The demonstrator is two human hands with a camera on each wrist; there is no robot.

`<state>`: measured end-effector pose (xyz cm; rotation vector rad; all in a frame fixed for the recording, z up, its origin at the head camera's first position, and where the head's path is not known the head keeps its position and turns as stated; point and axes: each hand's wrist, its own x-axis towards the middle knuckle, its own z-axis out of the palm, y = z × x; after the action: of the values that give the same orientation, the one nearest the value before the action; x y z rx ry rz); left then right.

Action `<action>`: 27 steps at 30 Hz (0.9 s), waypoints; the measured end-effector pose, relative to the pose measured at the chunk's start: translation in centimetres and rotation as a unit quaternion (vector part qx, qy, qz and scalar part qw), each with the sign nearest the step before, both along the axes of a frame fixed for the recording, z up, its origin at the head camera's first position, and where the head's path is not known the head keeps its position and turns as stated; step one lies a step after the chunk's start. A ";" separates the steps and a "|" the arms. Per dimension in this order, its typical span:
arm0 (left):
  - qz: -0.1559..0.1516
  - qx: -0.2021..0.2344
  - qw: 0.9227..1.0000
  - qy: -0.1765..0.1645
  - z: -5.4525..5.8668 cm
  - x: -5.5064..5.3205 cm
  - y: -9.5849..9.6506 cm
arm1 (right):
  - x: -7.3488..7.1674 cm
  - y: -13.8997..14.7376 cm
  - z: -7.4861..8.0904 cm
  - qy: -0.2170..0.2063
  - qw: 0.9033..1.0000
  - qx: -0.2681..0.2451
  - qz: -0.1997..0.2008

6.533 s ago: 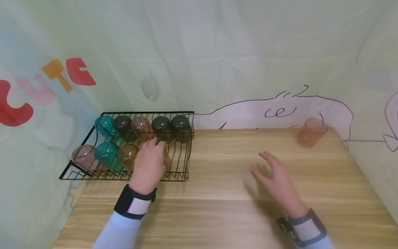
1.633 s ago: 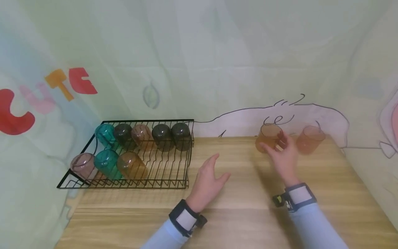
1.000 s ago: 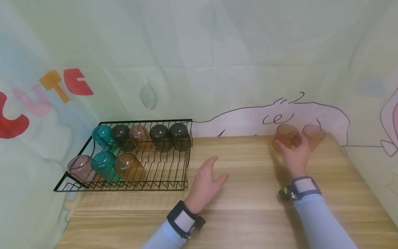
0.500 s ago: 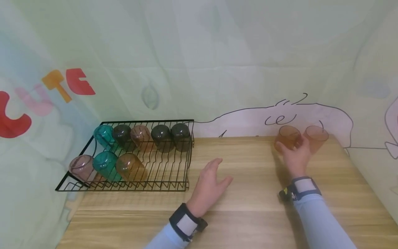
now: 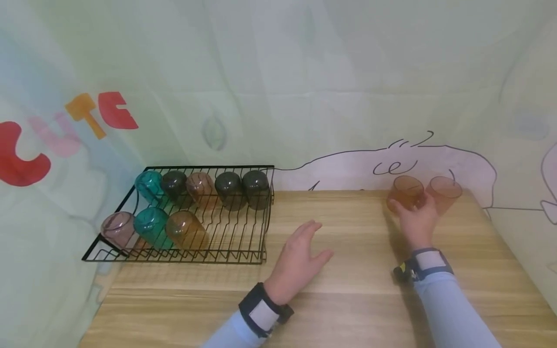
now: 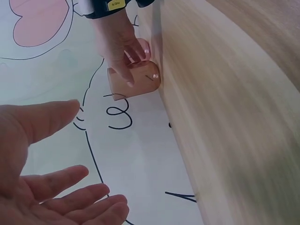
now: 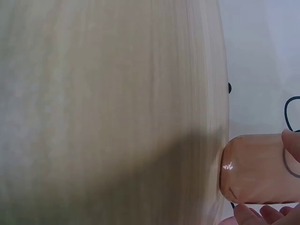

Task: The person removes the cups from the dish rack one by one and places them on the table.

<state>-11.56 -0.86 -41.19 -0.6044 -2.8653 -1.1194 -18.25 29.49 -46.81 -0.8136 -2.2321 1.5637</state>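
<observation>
At the table's back right, my right hand (image 5: 418,223) grips an amber glass (image 5: 406,191), thumb on its left side and fingers round its right. The glass stands mouth up, its base down at the tabletop in the right wrist view. Close on its right is a pinkish glass (image 5: 445,193), also mouth up and partly behind my fingers. My left hand (image 5: 298,258) hovers over the middle of the table, right of the black wire rack (image 5: 264,232), thumb apart from the relaxed fingers and holding nothing. In the left wrist view the amber glass (image 6: 136,79) shows under my right hand.
The rack holds several upside-down glasses: a back row with a teal glass (image 5: 149,186) and dark grey glass (image 5: 256,188), and a front row with an amber glass (image 5: 187,229). A printed cloth (image 5: 348,96) hangs right behind the wooden table (image 5: 339,309).
An amber glass has left the rack's front row. My right hand has carried it rightward beside the pinkish glass. The left hand has moved from the rack to mid-table, nearly still lately.
</observation>
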 end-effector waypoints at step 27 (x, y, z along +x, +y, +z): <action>0.049 -0.063 0.989 0.128 7.1 0.9 -6.5 | 6.9 -3.8 5.9 0.081 0.983 0.130 0.106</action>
<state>-10.69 -7.32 -34.13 -0.5589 -2.7234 -0.7871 -11.37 25.70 -40.88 -0.3726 -2.3952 1.3288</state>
